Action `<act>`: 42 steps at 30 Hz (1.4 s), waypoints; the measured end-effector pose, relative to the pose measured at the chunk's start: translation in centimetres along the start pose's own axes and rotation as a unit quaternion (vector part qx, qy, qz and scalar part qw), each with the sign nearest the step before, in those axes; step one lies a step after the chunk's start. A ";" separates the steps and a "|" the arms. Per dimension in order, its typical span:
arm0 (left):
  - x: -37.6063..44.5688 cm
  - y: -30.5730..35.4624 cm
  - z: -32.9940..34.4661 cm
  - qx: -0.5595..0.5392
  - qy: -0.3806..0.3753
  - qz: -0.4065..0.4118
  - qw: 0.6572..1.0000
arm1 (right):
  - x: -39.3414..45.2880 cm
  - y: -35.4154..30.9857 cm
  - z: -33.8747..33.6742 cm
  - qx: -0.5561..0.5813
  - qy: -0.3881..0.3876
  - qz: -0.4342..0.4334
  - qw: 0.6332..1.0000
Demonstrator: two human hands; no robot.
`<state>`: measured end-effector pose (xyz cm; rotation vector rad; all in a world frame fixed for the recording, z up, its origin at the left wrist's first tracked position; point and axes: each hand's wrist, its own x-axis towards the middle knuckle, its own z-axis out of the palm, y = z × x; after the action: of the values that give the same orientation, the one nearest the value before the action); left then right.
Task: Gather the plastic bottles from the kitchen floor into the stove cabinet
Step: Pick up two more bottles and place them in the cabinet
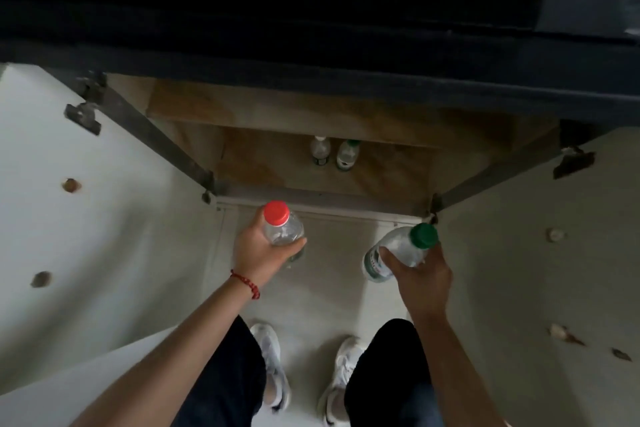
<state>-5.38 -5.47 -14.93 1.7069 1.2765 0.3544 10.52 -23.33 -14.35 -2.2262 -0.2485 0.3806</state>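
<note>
Bottles in both hands right now: my left hand (258, 253) is wrapped around the red-capped bottle (282, 229), my right hand (420, 276) grips the green-capped bottle (398, 250). I'm standing at the open stove cabinet (325, 163), where two bottles (332, 152) stand side by side inside, both doors swung wide.

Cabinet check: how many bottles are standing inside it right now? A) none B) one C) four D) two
D: two bottles stand side by side on the cabinet floor, while the left hand holds a red-capped bottle and the right hand a green-capped bottle outside it.
</note>
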 end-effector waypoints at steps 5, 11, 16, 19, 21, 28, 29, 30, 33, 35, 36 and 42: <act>7.0 -5.4 5.1 -0.024 0.007 0.032 0.999 | 5.0 5.6 7.3 0.031 -0.014 0.000 0.999; 16.4 -11.2 10.9 -0.062 -0.044 0.041 0.996 | 11.5 10.5 16.2 0.029 0.020 -0.014 0.999; 22.6 -13.9 14.2 -0.085 -0.033 0.058 0.994 | 17.3 12.8 21.5 0.071 0.009 -0.044 0.996; 25.4 -14.7 14.7 -0.105 -0.034 0.057 0.992 | 20.0 13.4 23.1 0.114 0.023 -0.061 0.991; 26.6 -15.0 14.8 -0.106 -0.020 0.059 0.992 | 21.2 13.7 23.8 0.126 0.037 -0.067 0.989; 29.2 -16.6 15.9 -0.125 0.004 0.031 0.992 | 23.6 16.3 25.5 0.132 0.026 -0.073 0.988; 29.4 -17.0 16.1 -0.123 0.002 0.028 0.992 | 23.9 16.8 25.5 0.135 0.021 -0.074 0.988; 29.6 -17.4 16.2 -0.121 0.004 0.026 0.992 | 24.2 17.2 25.5 0.141 0.016 -0.075 0.987; 30.2 -18.1 16.4 -0.118 0.008 0.041 0.992 | 24.8 17.7 25.4 0.139 0.003 -0.094 0.986; 30.4 -18.3 16.5 -0.113 -0.006 0.045 0.993 | 24.9 17.6 25.5 0.128 -0.006 -0.101 0.987; 30.6 -18.4 16.6 -0.110 -0.017 0.047 0.993 | 25.0 17.6 25.6 0.122 -0.009 -0.103 0.987; 31.4 -19.7 17.9 -0.051 -0.029 0.062 0.996 | 25.3 18.3 26.1 0.076 0.001 -0.104 0.992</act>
<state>8.43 12.78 -49.15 1.7001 1.0951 0.4327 25.83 -8.34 -48.91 -2.0274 -0.4320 0.2752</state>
